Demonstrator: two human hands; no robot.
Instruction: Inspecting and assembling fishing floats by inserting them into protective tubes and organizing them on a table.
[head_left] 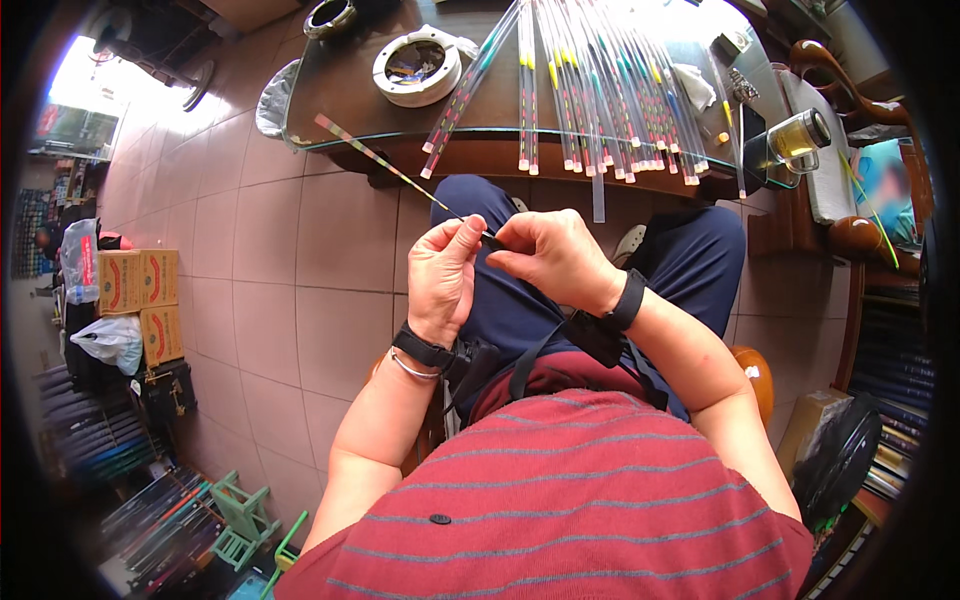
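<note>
Two closed pinches just off near edge of desk (pixel 345 97): left hand (pixel 441 278) on striped stick (pixel 384 164), right hand (pixel 563 260) on small dark piece (pixel 491 241); gentle, aligned grip seems best.

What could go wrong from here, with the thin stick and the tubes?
The thin striped stick might bend or slip: the left hand pinches it near one end. The small dark piece at the right hand could drop. Several clear tubes jut past the table, so a bump might knock them off.
</note>
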